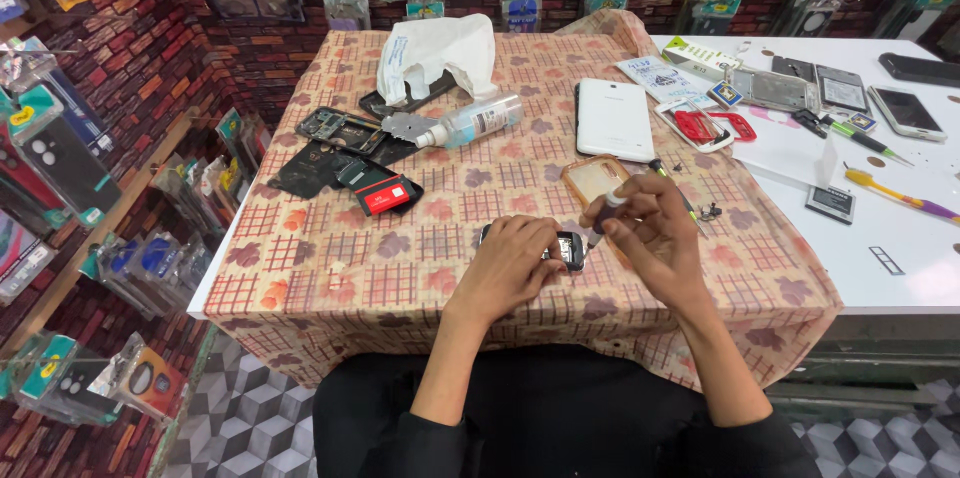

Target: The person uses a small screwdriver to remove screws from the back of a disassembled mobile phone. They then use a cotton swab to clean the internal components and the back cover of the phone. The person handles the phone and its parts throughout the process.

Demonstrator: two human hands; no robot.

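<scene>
Here, the left hand (512, 260) pins a small dark opened phone (566, 248) on the checked tablecloth (330, 268); the right hand (645, 228) pinches a thin screwdriver (600, 223), tip at the phone, likely working a screw, needing steady pressure.

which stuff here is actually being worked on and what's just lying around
In use:
left hand steadying the small dark phone
right hand holding a screwdriver to it

Lying about:
white tablet
clear spray bottle
white plastic bag
red-labelled battery
orange-rimmed case
opened phone frame
</scene>
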